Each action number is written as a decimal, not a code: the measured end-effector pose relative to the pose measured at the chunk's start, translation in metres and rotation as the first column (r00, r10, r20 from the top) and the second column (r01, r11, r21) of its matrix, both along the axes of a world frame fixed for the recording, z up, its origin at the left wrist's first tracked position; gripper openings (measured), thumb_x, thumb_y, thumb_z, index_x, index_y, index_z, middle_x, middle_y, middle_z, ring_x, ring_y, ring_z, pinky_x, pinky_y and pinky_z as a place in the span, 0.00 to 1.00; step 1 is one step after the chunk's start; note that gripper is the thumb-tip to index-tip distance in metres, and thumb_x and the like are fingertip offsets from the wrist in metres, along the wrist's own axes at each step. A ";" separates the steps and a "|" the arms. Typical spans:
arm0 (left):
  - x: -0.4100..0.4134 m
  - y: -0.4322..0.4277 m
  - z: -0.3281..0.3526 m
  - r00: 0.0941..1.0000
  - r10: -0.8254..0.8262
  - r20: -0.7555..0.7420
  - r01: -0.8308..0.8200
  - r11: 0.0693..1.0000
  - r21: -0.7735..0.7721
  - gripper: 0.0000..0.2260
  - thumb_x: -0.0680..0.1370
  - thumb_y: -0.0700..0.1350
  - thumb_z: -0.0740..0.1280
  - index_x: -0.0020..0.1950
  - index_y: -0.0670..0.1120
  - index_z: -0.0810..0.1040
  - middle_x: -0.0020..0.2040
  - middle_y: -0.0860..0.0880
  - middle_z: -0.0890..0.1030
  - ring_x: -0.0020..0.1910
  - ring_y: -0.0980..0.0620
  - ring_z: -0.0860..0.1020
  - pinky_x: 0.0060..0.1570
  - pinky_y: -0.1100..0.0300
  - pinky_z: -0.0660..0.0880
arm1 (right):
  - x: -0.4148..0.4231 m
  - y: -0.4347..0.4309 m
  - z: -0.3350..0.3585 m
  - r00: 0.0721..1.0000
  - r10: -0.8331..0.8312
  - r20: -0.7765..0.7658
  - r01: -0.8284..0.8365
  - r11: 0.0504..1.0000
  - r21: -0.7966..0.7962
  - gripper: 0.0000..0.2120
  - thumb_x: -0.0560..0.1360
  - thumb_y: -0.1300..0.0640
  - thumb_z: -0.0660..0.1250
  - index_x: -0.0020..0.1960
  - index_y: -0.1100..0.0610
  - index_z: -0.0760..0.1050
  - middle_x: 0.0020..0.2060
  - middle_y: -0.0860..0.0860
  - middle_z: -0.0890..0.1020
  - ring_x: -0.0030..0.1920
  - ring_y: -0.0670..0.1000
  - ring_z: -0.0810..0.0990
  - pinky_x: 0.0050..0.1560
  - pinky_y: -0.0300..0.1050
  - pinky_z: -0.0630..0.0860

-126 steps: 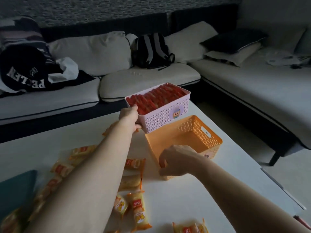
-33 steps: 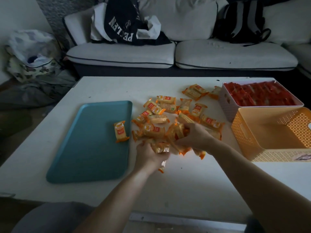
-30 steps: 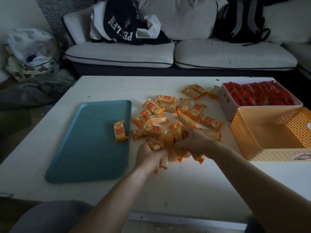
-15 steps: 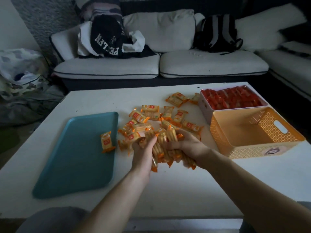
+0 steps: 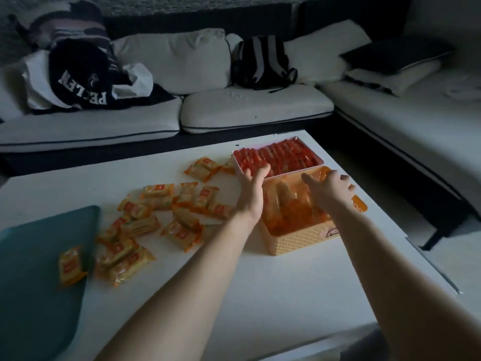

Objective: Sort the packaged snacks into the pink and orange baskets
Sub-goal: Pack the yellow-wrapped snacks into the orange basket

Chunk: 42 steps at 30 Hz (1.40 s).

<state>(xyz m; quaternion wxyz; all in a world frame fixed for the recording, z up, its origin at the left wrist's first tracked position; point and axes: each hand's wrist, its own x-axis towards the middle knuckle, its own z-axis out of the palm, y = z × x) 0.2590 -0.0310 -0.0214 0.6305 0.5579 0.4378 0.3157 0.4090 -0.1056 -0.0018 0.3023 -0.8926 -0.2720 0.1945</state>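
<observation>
1 teal plastic tray (image 5: 39,295), nearer than & well left of the orange lattice plastic basket (image 5: 299,239), cut off by frame edge. 1 orange-wrapped snack pack (image 5: 69,265) lies on it. Loose orange packs (image 5: 161,217) on the white table (image 5: 260,295) left of the basket: approx 20, overlapping, exact no. unclear. 2 hands over the basket. The left hand (image 5: 253,190) is at its left rim, fingers straight, empty. The right hand (image 5: 329,188) is above its middle, fingers spread, empty. Packs inside the basket (image 5: 289,201) are blurred, can't count. 1 pink basket (image 5: 289,173) touches its far side, full of red packs (image 5: 281,157). Beyond: white sofa (image 5: 255,108) w/ 1 black backpack (image 5: 260,61).
</observation>
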 end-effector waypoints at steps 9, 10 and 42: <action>-0.052 -0.026 -0.016 0.599 -0.012 -0.801 0.621 0.638 0.455 0.12 0.71 0.47 0.69 0.53 0.55 0.74 0.60 0.54 0.75 0.65 0.51 0.70 0.62 0.51 0.73 | 0.004 -0.029 -0.003 0.880 0.422 0.217 -0.371 0.897 -0.240 0.07 0.82 0.56 0.62 0.53 0.58 0.76 0.40 0.52 0.80 0.36 0.49 0.82 0.35 0.42 0.82; -0.061 -0.031 -0.014 0.598 -0.005 -0.801 0.623 0.631 0.462 0.12 0.71 0.47 0.70 0.52 0.56 0.72 0.59 0.55 0.75 0.65 0.51 0.69 0.62 0.51 0.73 | 0.001 -0.031 -0.001 0.868 0.429 0.250 -0.375 0.896 -0.236 0.07 0.81 0.56 0.63 0.51 0.58 0.78 0.39 0.52 0.80 0.35 0.49 0.82 0.34 0.43 0.81; -0.098 -0.003 0.005 0.782 0.084 -0.617 0.385 0.713 0.585 0.08 0.79 0.42 0.67 0.49 0.53 0.83 0.44 0.55 0.84 0.45 0.54 0.82 0.46 0.56 0.80 | -0.057 0.022 0.004 0.819 0.574 -0.020 -0.574 0.819 0.012 0.13 0.71 0.57 0.78 0.53 0.58 0.81 0.42 0.53 0.85 0.37 0.52 0.85 0.38 0.45 0.84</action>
